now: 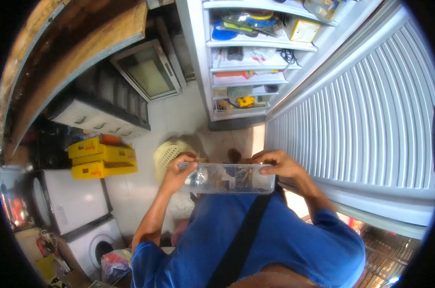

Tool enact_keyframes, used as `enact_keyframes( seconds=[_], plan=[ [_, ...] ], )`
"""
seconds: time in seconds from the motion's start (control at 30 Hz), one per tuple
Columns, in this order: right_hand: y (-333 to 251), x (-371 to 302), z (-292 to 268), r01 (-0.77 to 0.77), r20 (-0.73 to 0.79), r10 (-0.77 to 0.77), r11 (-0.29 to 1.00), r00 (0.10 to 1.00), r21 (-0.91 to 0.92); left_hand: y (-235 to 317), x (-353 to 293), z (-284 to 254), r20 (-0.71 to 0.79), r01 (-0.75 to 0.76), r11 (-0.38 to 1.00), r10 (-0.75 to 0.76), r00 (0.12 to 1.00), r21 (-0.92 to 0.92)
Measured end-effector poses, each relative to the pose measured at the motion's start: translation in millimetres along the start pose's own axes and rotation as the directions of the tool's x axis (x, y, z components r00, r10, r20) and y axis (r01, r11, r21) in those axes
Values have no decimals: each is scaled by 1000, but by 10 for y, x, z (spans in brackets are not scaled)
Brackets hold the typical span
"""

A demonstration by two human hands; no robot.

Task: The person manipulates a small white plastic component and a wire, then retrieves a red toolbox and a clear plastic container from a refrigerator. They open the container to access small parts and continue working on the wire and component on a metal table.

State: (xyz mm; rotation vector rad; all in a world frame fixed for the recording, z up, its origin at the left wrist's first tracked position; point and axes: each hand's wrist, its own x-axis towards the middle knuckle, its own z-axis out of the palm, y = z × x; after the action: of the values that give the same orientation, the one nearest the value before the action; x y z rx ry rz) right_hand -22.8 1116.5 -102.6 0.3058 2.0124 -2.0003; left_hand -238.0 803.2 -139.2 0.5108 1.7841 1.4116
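Note:
A long, clear plastic box is held level in front of my blue shirt. My left hand grips its left end, with the thumb on the rim and the fingers curled round the far side. At the other end, my right hand pinches the far right corner between thumb and fingers. Pale and dark patches show through the clear walls; I cannot tell whether they lie inside or behind it. Just beyond my left hand, a cream perforated basket stands on the floor.
Ahead stands an open white cabinet whose shelves hold tools, cables and small boxes. Its ribbed door swings out along my right. To the left are stacked yellow boxes, a drawer unit, a framed panel and a white front-loading machine.

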Motion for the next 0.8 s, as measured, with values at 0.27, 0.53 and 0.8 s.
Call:
enact_keyframes(
  seconds=[0.27,0.53,0.8],
  plan=[
    [542,-111,19,-156,5,164,927,986,342,225,425,-69,-22,-5,855,-8,1000,-519],
    [-163,4,-40,489,-586,-79,647,806,585,1514,961,1225,34,-328,795,400,916,-510],
    [-1536,323,-627,757,-811,-379,643,445,115,2870,1816,1604,189,-407,694,612,768,-594]
  ],
)
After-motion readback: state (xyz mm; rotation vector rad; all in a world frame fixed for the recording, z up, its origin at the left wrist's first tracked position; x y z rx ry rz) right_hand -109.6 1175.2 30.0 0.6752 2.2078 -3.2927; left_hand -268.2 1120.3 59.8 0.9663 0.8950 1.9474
